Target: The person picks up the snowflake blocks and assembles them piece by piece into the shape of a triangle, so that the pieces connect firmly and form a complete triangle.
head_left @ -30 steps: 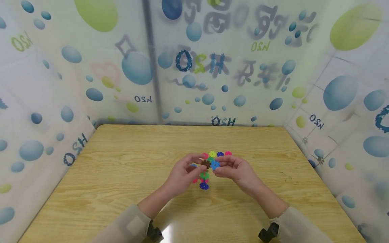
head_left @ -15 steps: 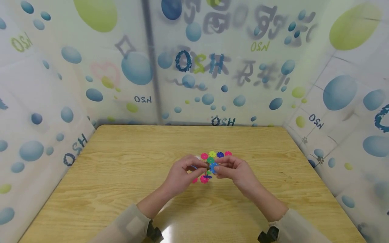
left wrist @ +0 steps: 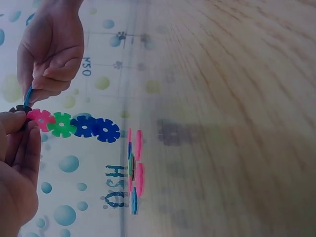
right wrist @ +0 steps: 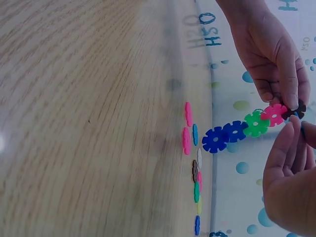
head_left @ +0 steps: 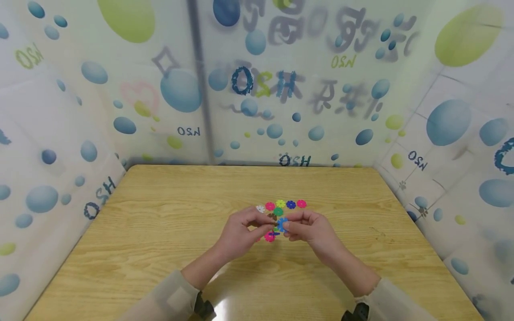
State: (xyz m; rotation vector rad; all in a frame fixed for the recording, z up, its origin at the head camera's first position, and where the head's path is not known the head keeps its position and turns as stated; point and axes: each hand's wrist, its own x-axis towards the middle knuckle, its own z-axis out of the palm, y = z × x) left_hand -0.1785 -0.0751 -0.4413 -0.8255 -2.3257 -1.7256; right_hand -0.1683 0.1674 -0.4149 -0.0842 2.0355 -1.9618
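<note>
"Bubbled wall (head_left: 132, 62), pale bench (head_left: 160, 214); where's the blue disc (head_left: 281, 224)?"

"Up off the wood, right fingers (head_left: 299, 216) pinching it, crosswise at the brown disc (left wrist: 19, 108) the left fingers (head_left: 261, 216) pinch; its chain (left wrist: 62, 124) hangs below."

The left forearm (head_left: 205, 266) runs forward and inward from the lower left of the head view; the right forearm (head_left: 357, 269) mirrors it from the lower right. The left wrist (head_left: 220, 250) and right wrist (head_left: 339, 253) are roughly in line with their forearms. The left hand (head_left: 245, 228) and right hand (head_left: 315, 229) face each other, fingertips (head_left: 295, 215) close together. Left hand: pinch grip, left thumb (head_left: 261, 230) opposed to the fingers (head_left: 258, 216). Right hand: pinch grip, right thumb (head_left: 296, 228) likewise opposed. In the left wrist view, the right hand's outer fingers (left wrist: 58, 79) are bent toward the palm (left wrist: 55, 47). In the right wrist view, the left thumb is extended, tip downward.
</note>
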